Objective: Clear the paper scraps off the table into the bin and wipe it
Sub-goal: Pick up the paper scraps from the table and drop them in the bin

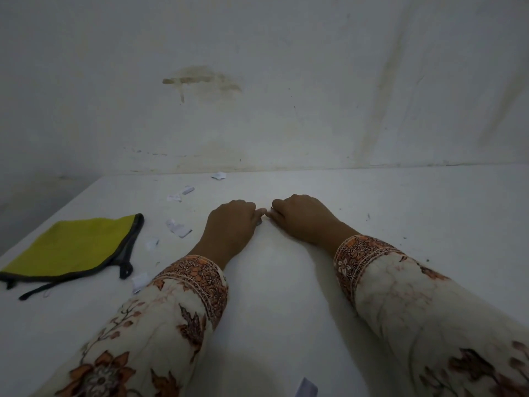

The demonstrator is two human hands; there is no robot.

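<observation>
Several white paper scraps lie on the left half of the white table [286, 296]: one by the wall [219, 175], a pair [180, 194], a folded one [177, 227], a small one [151, 243], and one beside my left sleeve [140, 280]. Another scrap [307, 389] shows at the bottom edge. My left hand [232, 224] and my right hand [303, 219] rest knuckles-up mid-table with fingers curled and fingertips meeting. A small greyish bit peeks from under my left fingers. What my right fingers cover is hidden. No bin is in view.
A yellow-green cloth [71, 247] with a dark hem lies folded at the table's left edge. A stained white wall [286, 81] runs along the table's far side. Dark specks dot the table on the right.
</observation>
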